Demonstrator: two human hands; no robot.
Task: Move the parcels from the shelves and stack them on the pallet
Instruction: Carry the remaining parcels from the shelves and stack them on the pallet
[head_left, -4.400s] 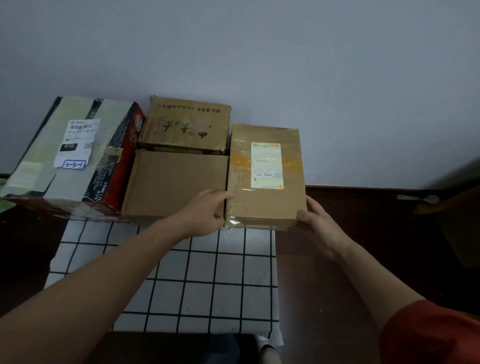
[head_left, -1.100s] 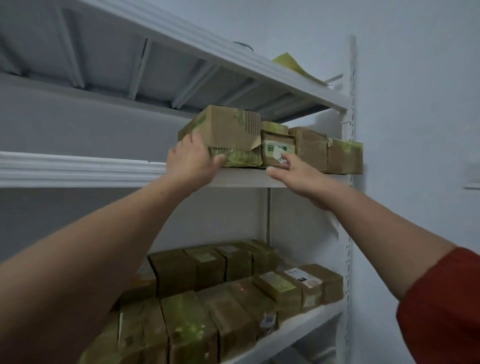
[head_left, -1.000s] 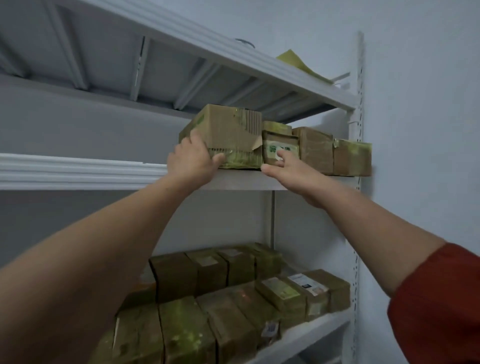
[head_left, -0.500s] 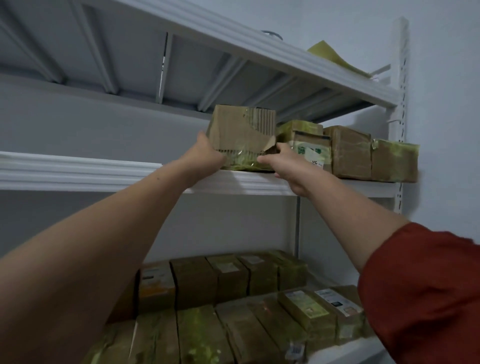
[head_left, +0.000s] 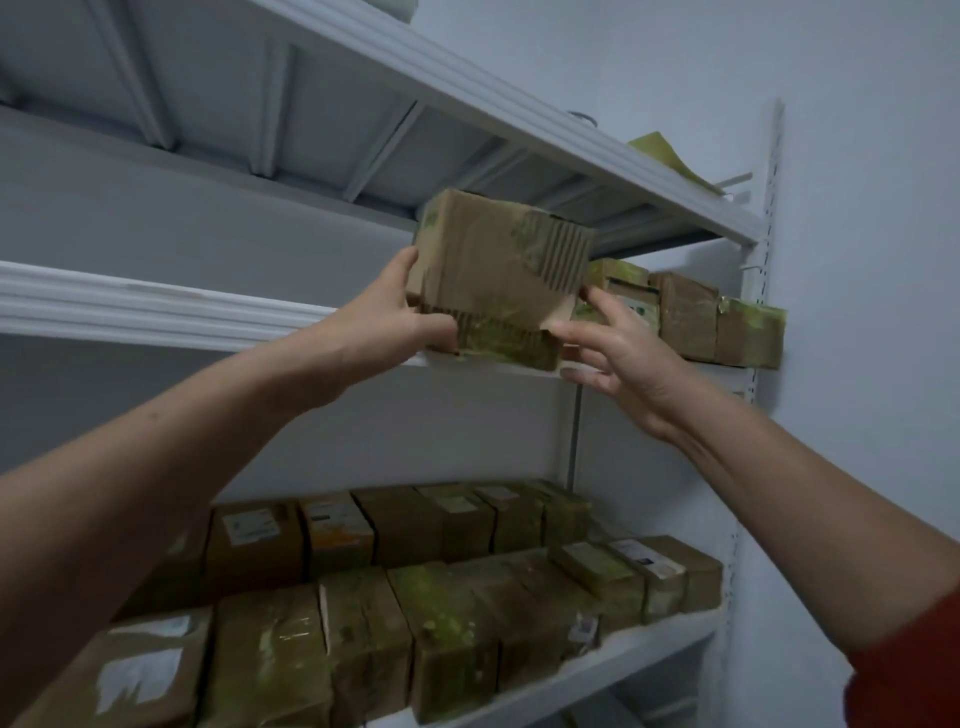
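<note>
A worn brown cardboard parcel (head_left: 498, 275) with torn tape sits tilted at the front edge of the middle white shelf (head_left: 156, 312). My left hand (head_left: 395, 317) grips its lower left corner, thumb on the front face. My right hand (head_left: 613, 348) is at its lower right corner with the fingers spread, touching the right side. Three smaller taped parcels (head_left: 696, 317) stand on the same shelf to the right, against the wall. The pallet is out of view.
The lower shelf (head_left: 623, 660) holds two rows of several taped brown parcels (head_left: 415, 613). An upper shelf (head_left: 519, 119) hangs close above the held parcel. A white upright post (head_left: 763, 208) and the wall close off the right side.
Since the pallet frame I have turned to the shelves. Over the last second both hands took hold of the parcel and pulled it forward, tilting it off the shelf edge.
</note>
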